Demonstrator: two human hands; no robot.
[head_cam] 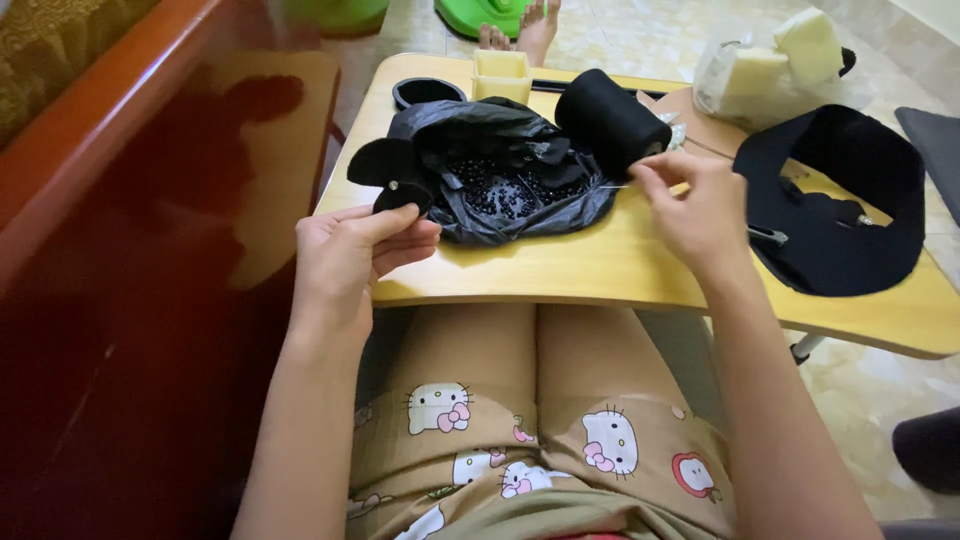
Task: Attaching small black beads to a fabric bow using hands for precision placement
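My left hand pinches a small black fabric piece with rounded ear-like lobes, held over the near left corner of the small wooden lap table. My right hand has its fingertips pinched together near a big spool of black thread, apparently on a thin needle or thread end; the item is too small to tell. Between the hands lies an opened black plastic bag with several small black beads in it.
A black fabric band or bag lies at the table's right. A pale yellow box and a black round lid sit at the back. A clear bag of yellow foam blocks is far right. A red-brown wooden bed frame stands on the left.
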